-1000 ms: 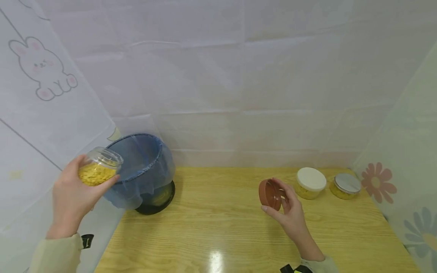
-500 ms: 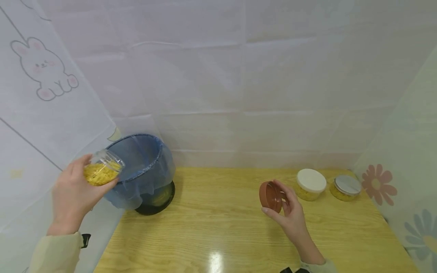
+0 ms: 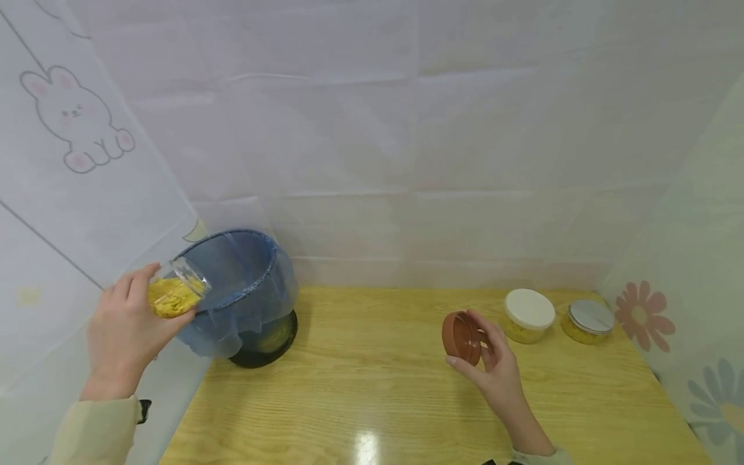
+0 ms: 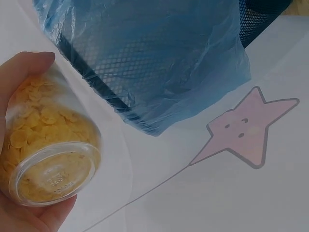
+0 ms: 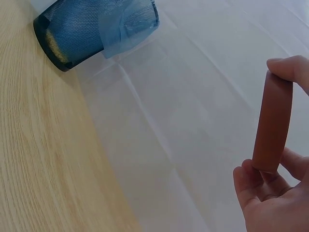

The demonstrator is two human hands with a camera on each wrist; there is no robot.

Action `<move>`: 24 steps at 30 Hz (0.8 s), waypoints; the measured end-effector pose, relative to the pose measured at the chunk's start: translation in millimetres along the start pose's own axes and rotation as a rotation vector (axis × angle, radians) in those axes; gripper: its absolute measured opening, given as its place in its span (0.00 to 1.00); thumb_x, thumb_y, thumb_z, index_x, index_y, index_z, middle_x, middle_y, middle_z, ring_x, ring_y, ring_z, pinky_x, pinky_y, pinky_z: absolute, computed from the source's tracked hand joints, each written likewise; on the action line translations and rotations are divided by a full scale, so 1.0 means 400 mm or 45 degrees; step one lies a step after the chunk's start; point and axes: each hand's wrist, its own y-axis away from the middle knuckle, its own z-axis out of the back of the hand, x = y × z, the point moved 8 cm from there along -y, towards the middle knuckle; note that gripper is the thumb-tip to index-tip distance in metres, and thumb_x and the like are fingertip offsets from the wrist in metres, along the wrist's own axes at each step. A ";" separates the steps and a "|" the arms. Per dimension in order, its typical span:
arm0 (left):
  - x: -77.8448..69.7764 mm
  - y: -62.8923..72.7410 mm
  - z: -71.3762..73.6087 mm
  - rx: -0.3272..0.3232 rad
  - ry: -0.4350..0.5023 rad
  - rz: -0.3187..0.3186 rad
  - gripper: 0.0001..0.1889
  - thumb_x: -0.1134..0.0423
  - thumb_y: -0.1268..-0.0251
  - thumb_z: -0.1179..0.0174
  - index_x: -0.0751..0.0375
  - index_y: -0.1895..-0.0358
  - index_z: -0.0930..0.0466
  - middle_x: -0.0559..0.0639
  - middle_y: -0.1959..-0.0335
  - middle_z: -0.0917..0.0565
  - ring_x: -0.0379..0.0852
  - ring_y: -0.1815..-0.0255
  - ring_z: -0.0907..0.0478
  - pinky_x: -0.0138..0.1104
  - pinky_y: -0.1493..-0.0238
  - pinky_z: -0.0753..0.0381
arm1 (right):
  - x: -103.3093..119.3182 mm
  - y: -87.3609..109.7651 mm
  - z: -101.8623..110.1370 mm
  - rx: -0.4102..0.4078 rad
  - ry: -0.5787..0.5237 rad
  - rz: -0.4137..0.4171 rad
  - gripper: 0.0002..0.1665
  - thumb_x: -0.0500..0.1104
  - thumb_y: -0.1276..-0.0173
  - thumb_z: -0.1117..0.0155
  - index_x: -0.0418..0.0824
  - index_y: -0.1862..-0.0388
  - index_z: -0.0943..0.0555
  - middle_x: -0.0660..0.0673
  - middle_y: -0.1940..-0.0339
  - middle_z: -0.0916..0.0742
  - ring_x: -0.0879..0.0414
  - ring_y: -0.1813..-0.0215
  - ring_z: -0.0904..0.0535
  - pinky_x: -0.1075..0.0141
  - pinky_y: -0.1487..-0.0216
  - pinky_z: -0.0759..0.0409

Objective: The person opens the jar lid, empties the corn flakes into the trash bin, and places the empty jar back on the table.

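My left hand point(image 3: 124, 329) grips a clear jar point(image 4: 53, 140) of yellow flakes, tilted with its uncovered mouth toward the bin. The jar's mouth overlaps the near left rim of a mesh bin point(image 4: 246, 29) lined with a blue plastic bag point(image 3: 264, 303). In the left wrist view the jar's round base faces the camera and the flakes point(image 4: 36, 121) lie inside it. Above the table, my right hand point(image 3: 494, 371) holds a reddish-brown screw lid point(image 3: 461, 338) by its edge, hollow side facing left. The right wrist view shows this lid point(image 5: 273, 123) edge-on between thumb and fingers.
Behind my right hand stands a white-lidded tub point(image 3: 529, 310) with yellow contents. Beside it is a silver-lidded jar point(image 3: 588, 320), also holding something yellow. The bin stands at the left back of the wooden table point(image 3: 360, 374), close to the sheet-covered walls point(image 3: 349, 148).
My left hand has tipped the jar further toward the bin, and the flakes have slid toward its mouth. My right hand and the lid have barely moved.
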 end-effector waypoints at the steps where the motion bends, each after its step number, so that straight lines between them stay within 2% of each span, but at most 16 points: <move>1: 0.001 0.000 0.000 -0.001 -0.001 -0.005 0.53 0.56 0.78 0.18 0.70 0.35 0.26 0.72 0.46 0.21 0.76 0.55 0.27 0.64 0.64 0.25 | -0.001 0.000 0.000 0.000 0.002 -0.003 0.49 0.16 0.46 0.30 0.31 0.24 0.35 0.33 0.35 0.29 0.49 0.41 0.28 0.72 0.42 0.24; 11: 0.001 0.002 -0.005 0.003 -0.019 -0.035 0.52 0.59 0.79 0.18 0.67 0.36 0.26 0.71 0.48 0.22 0.76 0.56 0.28 0.63 0.62 0.26 | -0.008 0.005 -0.003 0.005 0.009 -0.042 0.49 0.17 0.45 0.30 0.30 0.24 0.35 0.34 0.36 0.30 0.50 0.41 0.28 0.73 0.42 0.24; 19: -0.010 -0.004 -0.003 0.014 0.003 -0.036 0.50 0.63 0.76 0.18 0.65 0.35 0.26 0.70 0.47 0.22 0.75 0.53 0.28 0.64 0.60 0.26 | -0.010 0.005 -0.005 0.028 0.016 -0.026 0.49 0.18 0.44 0.29 0.32 0.23 0.36 0.33 0.34 0.32 0.51 0.39 0.29 0.73 0.41 0.24; 24: -0.016 -0.004 -0.007 0.027 0.013 -0.043 0.51 0.65 0.77 0.17 0.66 0.35 0.26 0.71 0.46 0.22 0.76 0.51 0.29 0.65 0.56 0.27 | -0.019 0.007 -0.001 0.012 -0.002 -0.066 0.50 0.18 0.44 0.29 0.30 0.23 0.38 0.34 0.33 0.32 0.51 0.38 0.29 0.73 0.41 0.25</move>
